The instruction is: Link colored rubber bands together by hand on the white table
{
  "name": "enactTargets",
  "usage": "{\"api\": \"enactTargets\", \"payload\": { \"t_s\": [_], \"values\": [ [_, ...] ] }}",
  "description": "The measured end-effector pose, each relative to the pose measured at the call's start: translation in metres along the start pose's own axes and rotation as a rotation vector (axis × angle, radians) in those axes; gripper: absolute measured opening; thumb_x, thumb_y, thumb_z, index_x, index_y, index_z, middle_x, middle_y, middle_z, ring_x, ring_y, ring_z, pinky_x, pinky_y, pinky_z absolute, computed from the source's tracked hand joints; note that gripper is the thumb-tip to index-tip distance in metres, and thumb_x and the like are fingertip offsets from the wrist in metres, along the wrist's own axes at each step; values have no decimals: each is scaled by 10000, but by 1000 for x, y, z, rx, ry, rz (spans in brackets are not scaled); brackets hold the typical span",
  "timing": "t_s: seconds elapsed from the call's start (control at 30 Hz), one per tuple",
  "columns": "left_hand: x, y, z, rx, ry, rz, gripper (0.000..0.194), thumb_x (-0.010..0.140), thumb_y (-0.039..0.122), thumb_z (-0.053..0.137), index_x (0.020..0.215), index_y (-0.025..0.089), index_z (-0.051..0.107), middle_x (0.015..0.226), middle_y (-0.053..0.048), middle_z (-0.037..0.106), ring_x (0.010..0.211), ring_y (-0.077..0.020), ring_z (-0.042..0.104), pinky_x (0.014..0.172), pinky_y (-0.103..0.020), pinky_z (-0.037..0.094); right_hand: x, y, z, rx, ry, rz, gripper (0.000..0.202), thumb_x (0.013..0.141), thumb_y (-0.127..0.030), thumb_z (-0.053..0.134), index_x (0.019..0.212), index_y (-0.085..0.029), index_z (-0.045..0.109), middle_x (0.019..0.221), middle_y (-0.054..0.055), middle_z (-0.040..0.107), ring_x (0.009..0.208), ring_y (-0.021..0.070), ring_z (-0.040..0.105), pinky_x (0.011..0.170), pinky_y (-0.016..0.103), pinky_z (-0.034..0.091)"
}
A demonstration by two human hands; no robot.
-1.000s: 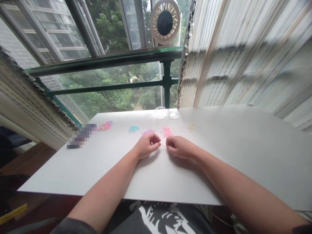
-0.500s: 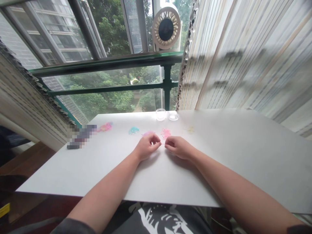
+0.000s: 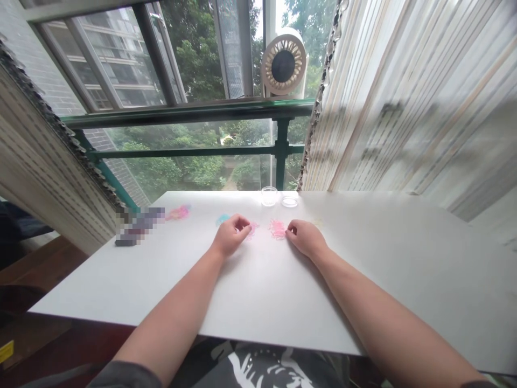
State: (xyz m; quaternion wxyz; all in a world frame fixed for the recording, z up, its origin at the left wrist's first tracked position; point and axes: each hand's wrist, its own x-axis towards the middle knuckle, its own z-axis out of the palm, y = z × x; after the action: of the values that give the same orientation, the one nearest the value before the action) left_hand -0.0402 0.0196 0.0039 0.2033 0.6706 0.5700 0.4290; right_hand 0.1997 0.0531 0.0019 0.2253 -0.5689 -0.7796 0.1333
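Note:
My left hand [image 3: 233, 235] is closed in a pinch beside a pile of purple-pink bands [image 3: 252, 230], partly hidden by the fingers. Whether something small is between its fingertips I cannot make out. Thumb and fingers of my right hand [image 3: 306, 237] are pressed together at the right edge of a pile of pink rubber bands [image 3: 277, 229]; what they hold, if anything, is too small to see. Behind my left hand lies a turquoise pile [image 3: 222, 219], partly covered. A faint yellow pile [image 3: 318, 222] shows just beyond my right hand.
Near the far edge of the white table [image 3: 274, 302] stand a clear round cup [image 3: 269, 197] and a clear lid [image 3: 289, 202]. Leftward lie a mixed-colour pile [image 3: 177, 213] and a blurred-out dark object [image 3: 139, 226]. A fan [image 3: 283, 64] stands by the window railing.
My hands, close together over a thin pinkish strand before, have moved apart: the left one leftward, the right one slightly rightward to the pink pile. The view has tilted up a little.

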Motion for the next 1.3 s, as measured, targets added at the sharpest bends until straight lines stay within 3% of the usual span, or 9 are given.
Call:
{"api": "enactTargets", "payload": {
  "t_s": [0.2, 0.33, 0.67, 0.87, 1.0, 1.17, 1.3],
  "values": [
    [13, -35, -48, 225, 268, -171, 207, 751, 346, 574, 862, 177, 621, 842, -43, 677, 758, -176, 613, 717, -282, 466, 0, 12, -2, 55, 6, 4, 193, 815, -172, 474, 846, -194, 664, 900, 58, 689, 813, 179, 595, 687, 260, 401],
    [18, -57, -66, 328, 325, -341, 177, 761, 256, 544, 894, 170, 622, 896, -68, 686, 818, -194, 626, 772, -300, 471, 0, 19, -3, 122, 33, -20, 238, 802, -108, 444, 849, -195, 660, 966, 59, 661, 880, 173, 586, 784, 269, 410],
    [19, -69, -66, 386, 292, -418, 212, 682, 171, 587, 888, 194, 627, 999, -82, 683, 870, -224, 634, 816, -316, 473, 2, 25, -5, 206, 38, -14, 234, 743, -101, 426, 784, -195, 636, 886, 45, 646, 835, 175, 583, 780, 279, 418],
    [17, -71, -61, 368, 295, -423, 196, 683, 173, 585, 872, 195, 635, 969, -76, 694, 862, -218, 640, 809, -303, 476, 1, 15, -4, 212, -16, -48, 172, 781, -304, 476, 705, -200, 589, 705, 13, 605, 641, 158, 529, 618, 271, 389],
    [18, -72, -61, 358, 293, -433, 202, 695, 180, 578, 888, 192, 634, 969, -77, 698, 877, -217, 642, 807, -304, 478, 4, 15, -1, 178, 2, -49, 171, 739, -333, 535, 628, -205, 510, 638, -5, 548, 607, 151, 497, 579, 263, 364],
    [19, -75, -63, 346, 248, -421, 211, 700, 160, 573, 901, 177, 635, 965, -81, 702, 882, -204, 648, 819, -289, 482, 5, 19, 2, 234, 38, -48, 84, 685, -259, 565, 696, -213, 496, 635, -22, 558, 599, 145, 512, 578, 255, 382],
    [15, -77, -66, 330, 194, -384, 247, 712, 127, 556, 938, 172, 644, 968, -60, 703, 881, -170, 648, 817, -244, 484, 4, 21, 4, 297, 88, -62, 124, 679, -242, 565, 799, -213, 556, 729, -9, 636, 642, 148, 562, 628, 261, 422]
  ]
}}
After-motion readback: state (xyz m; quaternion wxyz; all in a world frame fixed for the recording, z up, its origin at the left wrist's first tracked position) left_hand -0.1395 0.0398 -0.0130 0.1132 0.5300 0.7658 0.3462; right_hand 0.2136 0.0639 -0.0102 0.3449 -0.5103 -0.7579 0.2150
